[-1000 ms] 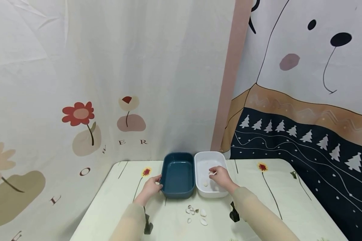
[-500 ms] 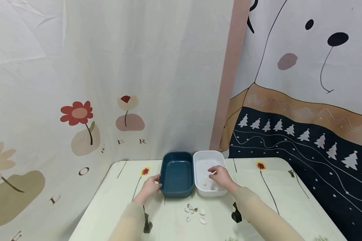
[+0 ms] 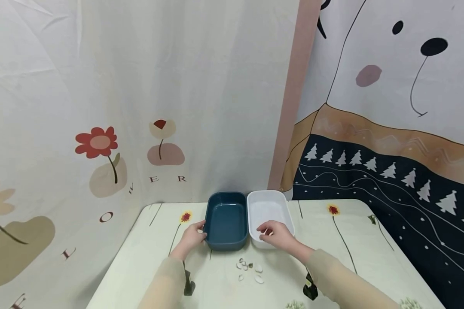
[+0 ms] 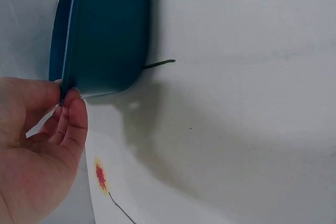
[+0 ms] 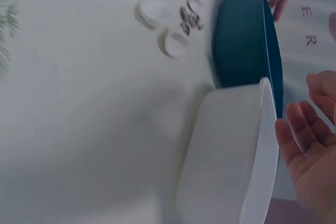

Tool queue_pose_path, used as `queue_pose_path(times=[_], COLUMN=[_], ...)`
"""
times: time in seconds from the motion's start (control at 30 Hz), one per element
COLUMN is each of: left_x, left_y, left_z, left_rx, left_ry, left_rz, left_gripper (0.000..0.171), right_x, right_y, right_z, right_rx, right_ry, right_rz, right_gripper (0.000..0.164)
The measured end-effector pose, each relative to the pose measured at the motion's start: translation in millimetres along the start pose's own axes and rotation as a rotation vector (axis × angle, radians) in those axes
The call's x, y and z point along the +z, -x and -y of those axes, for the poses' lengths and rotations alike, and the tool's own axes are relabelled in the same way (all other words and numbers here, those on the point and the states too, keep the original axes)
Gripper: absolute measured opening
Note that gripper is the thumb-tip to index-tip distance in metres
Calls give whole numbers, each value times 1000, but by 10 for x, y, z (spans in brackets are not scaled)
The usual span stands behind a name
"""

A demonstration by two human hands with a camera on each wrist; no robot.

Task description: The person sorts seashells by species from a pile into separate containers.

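Observation:
My left hand [image 3: 191, 239] pinches the left rim of a dark blue rectangular tub [image 3: 227, 216]; the left wrist view shows the thumb and fingers on either side of the rim [image 4: 67, 51]. Right beside it stands a white rectangular tub [image 3: 268, 207]. Over the white tub's front part is my right hand [image 3: 276, 235], its fingers loosely bent. The right wrist view shows thumb and fingers apart near the white rim, with nothing visible between them. Several small seashells [image 3: 258, 268] lie on the table in front of the tubs. My right hand hides part of the white tub's inside.
The tubs stand near the back of a table [image 3: 216, 283] with a pale flower-print cover. A white curtain [image 3: 216, 107] hangs behind, with a dark tree-patterned cloth [image 3: 371, 189] at the right. Black wrist devices [image 3: 310, 286] are on both arms.
My right hand has moved slightly left and towards me over the white tub, covering the spot where a pale shell showed. My left hand stays on the blue tub's rim.

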State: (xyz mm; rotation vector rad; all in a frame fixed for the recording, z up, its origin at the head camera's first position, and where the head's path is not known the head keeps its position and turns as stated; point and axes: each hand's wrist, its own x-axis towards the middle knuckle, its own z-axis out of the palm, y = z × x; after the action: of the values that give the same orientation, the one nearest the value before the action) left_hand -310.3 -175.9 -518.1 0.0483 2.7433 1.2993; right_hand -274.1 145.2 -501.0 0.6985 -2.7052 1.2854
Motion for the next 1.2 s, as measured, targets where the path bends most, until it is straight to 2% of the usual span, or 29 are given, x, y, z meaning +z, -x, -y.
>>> queue_pose_path(times=[0.17,0.37,0.57,1.2], left_x=[-18,-31,-23,28], left_y=[6,-3,-18,-46], left_z=[-20,6,21,32], left_rx=[14,22,4,-15], left_ry=[-19,-25,-23,-14], left_rz=[-11,-14,-2,0], left_gripper=[54,54,54,54], right_x=[63,146,232,559], right_y=[136,271,346,403], right_z=[53,42,-70,-433], right_rx=[-55,-37,-28,50], right_ry=[-27,-68,-53,-128], right_rz=[64,141,194,191], right_gripper=[18,20,19,30])
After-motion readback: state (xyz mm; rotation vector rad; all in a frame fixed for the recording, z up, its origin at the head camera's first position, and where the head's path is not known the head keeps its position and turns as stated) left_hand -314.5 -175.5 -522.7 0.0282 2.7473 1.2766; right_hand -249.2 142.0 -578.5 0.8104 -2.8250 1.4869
